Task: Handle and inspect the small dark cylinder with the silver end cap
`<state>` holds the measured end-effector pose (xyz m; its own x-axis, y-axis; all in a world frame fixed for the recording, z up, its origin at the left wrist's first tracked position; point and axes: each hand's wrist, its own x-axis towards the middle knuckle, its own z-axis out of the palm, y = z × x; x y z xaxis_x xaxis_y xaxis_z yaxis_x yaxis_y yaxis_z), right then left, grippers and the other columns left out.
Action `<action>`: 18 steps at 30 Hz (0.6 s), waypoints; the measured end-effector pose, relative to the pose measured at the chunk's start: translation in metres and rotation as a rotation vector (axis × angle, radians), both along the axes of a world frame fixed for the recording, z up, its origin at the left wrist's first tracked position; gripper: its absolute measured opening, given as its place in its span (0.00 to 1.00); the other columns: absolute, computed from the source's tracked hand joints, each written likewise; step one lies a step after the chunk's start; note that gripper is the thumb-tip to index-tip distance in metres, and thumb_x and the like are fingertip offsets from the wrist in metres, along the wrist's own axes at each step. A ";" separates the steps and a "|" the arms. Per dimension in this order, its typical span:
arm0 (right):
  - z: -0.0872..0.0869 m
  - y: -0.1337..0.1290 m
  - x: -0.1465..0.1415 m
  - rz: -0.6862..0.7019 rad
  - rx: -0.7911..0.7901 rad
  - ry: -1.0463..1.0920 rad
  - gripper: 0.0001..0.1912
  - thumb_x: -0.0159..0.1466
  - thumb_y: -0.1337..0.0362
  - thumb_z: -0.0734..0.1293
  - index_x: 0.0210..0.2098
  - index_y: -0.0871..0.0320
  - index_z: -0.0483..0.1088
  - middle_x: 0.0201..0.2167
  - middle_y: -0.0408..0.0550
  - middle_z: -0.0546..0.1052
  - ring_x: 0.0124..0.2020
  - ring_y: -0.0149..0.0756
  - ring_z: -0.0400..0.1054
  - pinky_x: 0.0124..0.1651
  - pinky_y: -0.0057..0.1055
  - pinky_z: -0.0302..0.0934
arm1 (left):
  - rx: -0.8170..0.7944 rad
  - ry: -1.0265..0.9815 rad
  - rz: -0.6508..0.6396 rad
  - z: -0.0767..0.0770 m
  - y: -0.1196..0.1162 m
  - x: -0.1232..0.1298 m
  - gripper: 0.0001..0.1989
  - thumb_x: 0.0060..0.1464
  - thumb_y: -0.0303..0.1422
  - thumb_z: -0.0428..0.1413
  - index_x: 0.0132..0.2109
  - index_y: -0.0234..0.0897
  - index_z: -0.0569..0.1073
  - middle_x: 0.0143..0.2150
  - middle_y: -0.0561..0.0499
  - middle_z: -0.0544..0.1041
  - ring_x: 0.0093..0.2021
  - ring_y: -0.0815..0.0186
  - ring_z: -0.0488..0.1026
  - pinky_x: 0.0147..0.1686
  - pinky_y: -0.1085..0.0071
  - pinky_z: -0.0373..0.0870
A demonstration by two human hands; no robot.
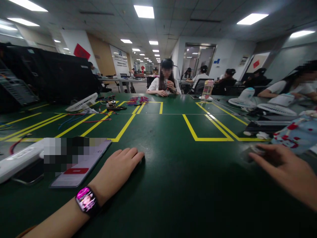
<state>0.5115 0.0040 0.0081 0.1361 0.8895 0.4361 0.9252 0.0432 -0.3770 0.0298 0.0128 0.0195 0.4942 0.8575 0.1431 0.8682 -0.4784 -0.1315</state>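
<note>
My left hand (pixel 123 168) rests palm down on the green tabletop (pixel 158 181), its fingers loosely bent and no object visible in them. A watch with a lit pink screen (pixel 86 200) is on that wrist. Beside this hand lies a phone-like slab (pixel 81 172) with a lit, partly pixelated screen. At the right, my right hand (pixel 284 168) pinches a small grey, boxy object (pixel 251 153) between thumb and fingers, close above the table. Motion blur hides its exact kind.
A white power strip (pixel 22 157) lies at the left. Yellow tape lines (pixel 213 139) mark the table. Coloured wires (pixel 137 100) lie farther back, near a white fan (pixel 83 102). A patterned bag (pixel 294 134) and more fans (pixel 276 109) stand right. A person (pixel 164 79) sits opposite.
</note>
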 end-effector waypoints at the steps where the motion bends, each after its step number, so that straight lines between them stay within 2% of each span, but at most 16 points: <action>1: 0.004 -0.004 -0.030 0.120 -0.025 0.023 0.23 0.60 0.48 0.65 0.49 0.53 0.64 0.42 0.51 0.72 0.34 0.33 0.69 0.32 0.31 0.64 | 0.010 0.014 -0.003 0.001 -0.001 0.001 0.20 0.58 0.18 0.48 0.54 0.41 0.67 0.46 0.47 0.72 0.42 0.58 0.70 0.43 0.61 0.66; 3: 0.007 -0.010 -0.088 0.418 -0.029 0.047 0.20 0.62 0.52 0.64 0.50 0.51 0.62 0.47 0.47 0.70 0.44 0.34 0.67 0.44 0.31 0.66 | 0.025 0.034 -0.018 0.002 -0.004 0.006 0.21 0.58 0.18 0.48 0.54 0.41 0.68 0.48 0.46 0.72 0.42 0.57 0.70 0.43 0.59 0.65; 5: 0.007 -0.014 -0.136 0.626 -0.063 0.089 0.17 0.63 0.58 0.64 0.50 0.51 0.61 0.48 0.44 0.68 0.48 0.32 0.65 0.50 0.30 0.63 | 0.013 0.001 -0.049 0.003 -0.009 0.015 0.18 0.60 0.20 0.48 0.54 0.43 0.68 0.47 0.47 0.72 0.41 0.57 0.70 0.42 0.58 0.65; 8: 0.004 -0.014 -0.181 0.744 -0.159 0.184 0.16 0.62 0.63 0.64 0.49 0.51 0.60 0.46 0.42 0.69 0.45 0.29 0.65 0.50 0.30 0.63 | -0.063 -0.195 -0.104 0.005 -0.018 0.035 0.13 0.63 0.27 0.48 0.52 0.44 0.69 0.45 0.48 0.73 0.41 0.58 0.70 0.41 0.60 0.66; 10: 0.000 -0.012 -0.194 0.744 -0.206 0.272 0.17 0.61 0.63 0.66 0.48 0.51 0.59 0.43 0.41 0.69 0.42 0.28 0.66 0.47 0.29 0.64 | -0.129 -0.379 -0.127 0.010 -0.022 0.051 0.11 0.63 0.30 0.48 0.51 0.44 0.69 0.45 0.50 0.73 0.43 0.60 0.70 0.42 0.62 0.67; 13: -0.006 -0.011 -0.197 0.715 -0.243 0.429 0.20 0.58 0.63 0.69 0.47 0.54 0.58 0.41 0.41 0.70 0.41 0.27 0.66 0.44 0.28 0.64 | -0.219 -0.599 -0.160 0.019 -0.024 0.077 0.10 0.62 0.30 0.50 0.50 0.44 0.70 0.45 0.52 0.73 0.43 0.63 0.71 0.43 0.66 0.67; 18: -0.012 -0.009 -0.193 0.729 -0.237 0.518 0.24 0.56 0.62 0.71 0.47 0.54 0.58 0.41 0.41 0.70 0.41 0.27 0.66 0.44 0.26 0.64 | -0.246 -0.750 -0.187 0.032 -0.014 0.100 0.06 0.59 0.28 0.54 0.39 0.42 0.75 0.39 0.53 0.73 0.38 0.66 0.71 0.38 0.69 0.67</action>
